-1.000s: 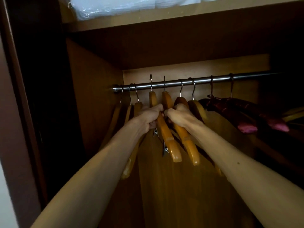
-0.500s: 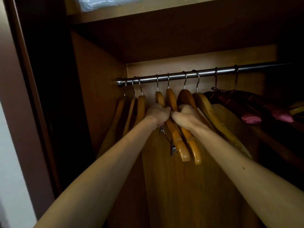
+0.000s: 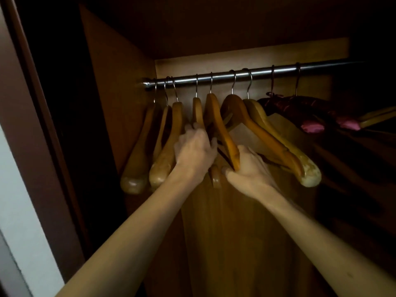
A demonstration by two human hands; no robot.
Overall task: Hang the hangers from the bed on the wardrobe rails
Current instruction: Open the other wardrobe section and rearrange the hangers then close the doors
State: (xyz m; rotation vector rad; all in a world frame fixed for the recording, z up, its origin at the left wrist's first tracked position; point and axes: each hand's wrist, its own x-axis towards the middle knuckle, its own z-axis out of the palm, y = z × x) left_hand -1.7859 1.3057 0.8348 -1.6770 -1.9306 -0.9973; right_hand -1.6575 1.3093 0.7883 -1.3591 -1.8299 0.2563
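Entry: my right hand (image 3: pixel 246 166) grips the centre hanger (image 3: pixel 220 127), its arm slanting down-right from the rail (image 3: pixel 257 72); left hand (image 3: pixel 194 151), just beside, holds its neighbour (image 3: pixel 198 111).

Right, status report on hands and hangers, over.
Left hand grips fourth wooden hanger. Right hand grips fifth hanger. Both hooked on rail. Neighbouring hangers crowd close.
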